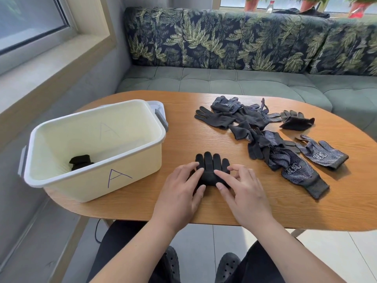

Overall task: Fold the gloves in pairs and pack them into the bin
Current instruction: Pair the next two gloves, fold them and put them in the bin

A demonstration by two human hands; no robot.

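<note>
A wooden table is carrying everything. A cream bin marked "A" is sitting at its left edge, holding one folded black bundle. Loose gloves are lying heaped toward the right edge. Near the front edge, the left hand and right hand are pressing spread, unclenched fingers onto a black glove pair, gripping nothing.

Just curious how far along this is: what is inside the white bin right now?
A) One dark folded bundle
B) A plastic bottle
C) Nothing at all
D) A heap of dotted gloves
A: a single dark folded bundle lies on the floor of the bin.
</note>
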